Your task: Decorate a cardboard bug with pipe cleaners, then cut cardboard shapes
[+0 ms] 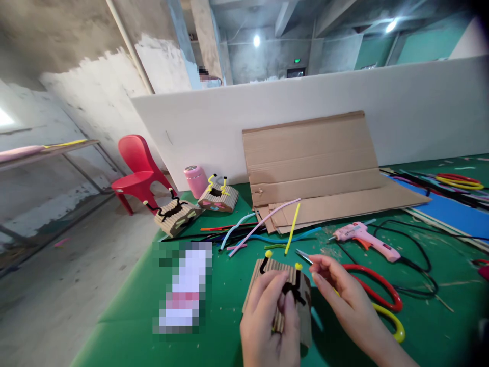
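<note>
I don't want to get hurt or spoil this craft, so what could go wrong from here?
The blade tip of the scissors shows right beside the fingers of the right hand, so they could get nicked. The left hand grips the corrugated cardboard craft close to its black antennae, which might bend. The glue gun lies with its cord looped near the scissors' handles; a snag could drag it.

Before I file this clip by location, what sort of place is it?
Probably a makeshift craft workspace in a rough, unfinished-looking building: a pink glue gun and coloured pipe cleaners lie on the green table, and the wall on the left is only patchily whitened.
</note>
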Available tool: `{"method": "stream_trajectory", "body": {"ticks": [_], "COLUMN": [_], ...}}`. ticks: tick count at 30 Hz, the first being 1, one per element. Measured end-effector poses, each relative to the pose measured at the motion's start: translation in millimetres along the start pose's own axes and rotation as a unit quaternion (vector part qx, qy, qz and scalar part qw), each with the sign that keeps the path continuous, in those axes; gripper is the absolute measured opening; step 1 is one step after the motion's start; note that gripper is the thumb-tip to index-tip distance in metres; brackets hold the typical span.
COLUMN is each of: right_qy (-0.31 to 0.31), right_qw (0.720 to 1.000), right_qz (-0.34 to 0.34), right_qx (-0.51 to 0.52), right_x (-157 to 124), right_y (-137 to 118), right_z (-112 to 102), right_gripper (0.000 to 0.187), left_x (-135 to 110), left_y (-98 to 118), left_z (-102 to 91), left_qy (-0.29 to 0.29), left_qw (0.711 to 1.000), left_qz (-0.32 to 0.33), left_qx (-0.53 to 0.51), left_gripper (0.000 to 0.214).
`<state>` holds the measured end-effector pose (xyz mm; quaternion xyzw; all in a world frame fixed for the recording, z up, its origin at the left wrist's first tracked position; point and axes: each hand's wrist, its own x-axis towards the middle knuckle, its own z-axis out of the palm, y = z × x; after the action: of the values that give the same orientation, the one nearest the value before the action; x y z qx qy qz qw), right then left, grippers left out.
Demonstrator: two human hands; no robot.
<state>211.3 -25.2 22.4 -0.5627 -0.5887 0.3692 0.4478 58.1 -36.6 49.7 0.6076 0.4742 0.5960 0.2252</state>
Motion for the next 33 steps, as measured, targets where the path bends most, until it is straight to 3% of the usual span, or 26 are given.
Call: {"method": "stream_trajectory", "body": {"ticks": [2, 4, 9, 12, 15, 19, 23, 27, 30, 33], "right_qy": [0.01, 0.009, -0.062, -0.092, -0.131, -0.148, -0.158, -0.149, -0.153, -0.144], "right_qw": [0.998, 0.989, 0.933, 0.932, 0.944, 0.951, 0.948, 0.945, 0.946, 0.961], "right_qz": [-0.014, -0.047, -0.125, -0.133, -0.127, -0.127, -0.103, -0.127, -0.142, -0.112], "right_qx": [-0.056, -0.141, -0.333, -0.325, -0.273, -0.24, -0.255, -0.261, -0.248, -0.206], "right_x": [-14.6, -30.8, -52.1, -39.7, -17.3, 0.9, 1.7, 3.6, 5.8, 5.1], "right_y": [4.4, 10.2, 23.7, 24.1, 20.4, 17.2, 19.5, 24.2, 25.4, 24.8], "right_z": [0.2, 0.0, 2.6, 3.8, 0.7, -7.3, -12.1, -12.5, -15.1, -20.7], "right_gripper": [0.032, 0.041, 0.093, 0.086, 0.073, 0.069, 0.072, 0.067, 0.066, 0.064], "left_x": [-5.2, -7.8, -20.3, -29.5, -30.2, -22.6, -14.7, -8.0, -5.8, -4.3], "left_y": [-5.5, -16.3, -46.0, -49.3, -44.8, -43.1, -46.0, -48.0, -51.0, -53.3], "left_z": [-17.6, -38.2, -71.0, -68.6, -59.4, -53.3, -52.5, -47.9, -45.3, -46.6], "left_qy": [0.031, 0.023, -0.105, -0.153, -0.134, -0.143, -0.153, -0.177, -0.167, -0.146], "left_qw": [0.998, 0.995, 0.979, 0.968, 0.97, 0.971, 0.966, 0.96, 0.966, 0.97], "left_qz": [0.032, 0.017, -0.112, -0.171, -0.179, -0.146, -0.097, -0.081, -0.073, -0.071], "left_qx": [0.038, 0.093, 0.133, 0.098, 0.094, 0.126, 0.185, 0.199, 0.185, 0.183], "left_gripper": [0.026, 0.026, 0.035, 0.038, 0.039, 0.04, 0.047, 0.047, 0.045, 0.044]}}
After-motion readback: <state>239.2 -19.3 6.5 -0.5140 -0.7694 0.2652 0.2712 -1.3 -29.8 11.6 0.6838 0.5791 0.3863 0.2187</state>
